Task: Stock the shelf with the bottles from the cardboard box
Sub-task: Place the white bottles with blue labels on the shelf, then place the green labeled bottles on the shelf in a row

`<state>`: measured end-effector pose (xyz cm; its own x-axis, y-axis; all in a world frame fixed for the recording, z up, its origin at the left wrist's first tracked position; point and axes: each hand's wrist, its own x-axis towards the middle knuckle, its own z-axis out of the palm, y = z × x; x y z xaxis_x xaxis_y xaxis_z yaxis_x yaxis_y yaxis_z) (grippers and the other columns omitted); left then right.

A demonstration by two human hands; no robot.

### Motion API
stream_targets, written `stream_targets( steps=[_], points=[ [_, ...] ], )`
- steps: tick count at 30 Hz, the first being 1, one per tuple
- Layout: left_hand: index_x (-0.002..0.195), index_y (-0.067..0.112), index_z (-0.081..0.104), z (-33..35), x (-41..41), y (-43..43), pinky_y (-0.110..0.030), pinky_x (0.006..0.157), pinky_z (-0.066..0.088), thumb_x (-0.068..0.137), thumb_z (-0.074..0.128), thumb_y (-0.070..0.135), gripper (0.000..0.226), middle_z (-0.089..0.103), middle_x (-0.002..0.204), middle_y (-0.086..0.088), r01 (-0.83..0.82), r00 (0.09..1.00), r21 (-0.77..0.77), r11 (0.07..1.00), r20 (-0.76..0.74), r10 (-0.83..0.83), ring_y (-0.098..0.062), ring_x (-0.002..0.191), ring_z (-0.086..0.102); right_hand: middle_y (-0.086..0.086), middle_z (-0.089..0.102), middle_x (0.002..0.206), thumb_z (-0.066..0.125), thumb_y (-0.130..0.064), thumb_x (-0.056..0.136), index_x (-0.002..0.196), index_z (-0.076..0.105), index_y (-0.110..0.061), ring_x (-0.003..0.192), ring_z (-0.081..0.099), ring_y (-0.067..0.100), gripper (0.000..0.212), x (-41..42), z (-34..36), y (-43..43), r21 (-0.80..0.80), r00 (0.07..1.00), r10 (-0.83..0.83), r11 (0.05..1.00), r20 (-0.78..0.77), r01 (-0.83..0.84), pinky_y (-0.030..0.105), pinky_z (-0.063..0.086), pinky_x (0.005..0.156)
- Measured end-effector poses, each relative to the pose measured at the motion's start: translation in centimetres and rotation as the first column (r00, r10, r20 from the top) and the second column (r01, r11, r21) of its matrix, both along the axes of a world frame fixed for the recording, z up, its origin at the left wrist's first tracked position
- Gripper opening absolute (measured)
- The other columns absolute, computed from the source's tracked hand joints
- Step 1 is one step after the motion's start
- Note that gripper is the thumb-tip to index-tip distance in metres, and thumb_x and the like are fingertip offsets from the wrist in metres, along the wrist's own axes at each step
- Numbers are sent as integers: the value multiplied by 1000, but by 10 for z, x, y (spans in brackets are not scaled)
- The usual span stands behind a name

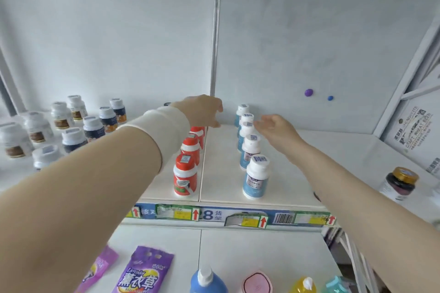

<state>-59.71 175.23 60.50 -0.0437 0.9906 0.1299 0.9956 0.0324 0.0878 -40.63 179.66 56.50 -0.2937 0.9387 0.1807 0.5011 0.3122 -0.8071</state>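
A row of red-capped bottles [185,179] runs front to back on the white shelf [221,173]. To its right stands a row of several white-capped blue-label bottles [256,179]. My left hand [204,110] reaches over the far end of the red row, fingers loosely curled, holding nothing that I can see. My right hand [273,126] hovers by the back of the blue row, fingers relaxed and empty, close to the caps. The cardboard box is out of view.
White bottles with brown and dark labels [62,126] fill the shelf's left part. A dark jar with a gold lid [398,183] stands at the right. The lower shelf holds purple lavender packets [140,273], a blue bottle [207,280] and a yellow bottle [303,285].
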Motion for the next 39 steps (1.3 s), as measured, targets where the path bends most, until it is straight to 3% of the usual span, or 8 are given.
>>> stream_targets(
  steps=[3, 6, 11, 18, 26, 39],
  points=[
    [129, 18, 48, 4, -4, -60, -35, 94, 42, 93, 50, 31, 38, 56, 125, -5, -32, 967, 90, 995, -247, 53, -27, 113, 54, 6, 45, 138, 54, -35, 90, 133, 45, -13, 126, 46, 25, 49, -16, 0, -39, 203, 969, -12, 978, 248, -40, 38, 42, 99],
    [129, 16, 48, 0, -8, -118, -34, 91, 41, 94, 48, 32, 39, 57, 123, -7, -42, 920, 90, 995, -386, 74, -27, 112, 54, 11, 43, 138, 50, -32, 92, 133, 44, -10, 126, 45, 29, 46, -33, -7, -89, 352, 884, -46, 926, 466, -137, 37, 40, 97],
    [130, 15, 46, -14, -49, -197, -38, 94, 42, 93, 50, 30, 40, 55, 127, -8, -153, 848, 56, 987, -506, 160, -28, 117, 53, 11, 49, 133, 49, -32, 93, 131, 44, -11, 119, 48, 30, 44, -73, -16, -162, 438, 795, -10, 839, 607, -324, 39, 41, 96],
    [130, 13, 46, -28, -142, -305, -38, 98, 42, 92, 52, 27, 41, 54, 129, -8, -324, 793, 82, 943, -520, 318, -29, 120, 52, 14, 47, 131, 49, -32, 92, 130, 45, -8, 119, 47, 32, 44, -184, -18, -243, 445, 725, 94, 732, 683, -515, 39, 39, 95],
    [133, 14, 43, -63, -316, -457, -36, 96, 40, 94, 49, 30, 42, 53, 128, -7, -550, 708, 38, 834, -508, 490, -27, 118, 52, 13, 44, 136, 48, -32, 93, 135, 41, -11, 126, 41, 31, 48, -393, -43, -358, 398, 640, 315, 571, 701, -717, 37, 32, 103],
    [131, 14, 44, -204, -545, -686, -37, 94, 43, 92, 54, 31, 44, 55, 129, -8, -821, 571, -226, 525, -334, 750, -26, 118, 54, 9, 38, 142, 43, -35, 95, 139, 33, -12, 132, 34, 25, 51, -666, -181, -531, 70, 207, 517, 272, 831, -960, 34, 28, 109]
  ],
)
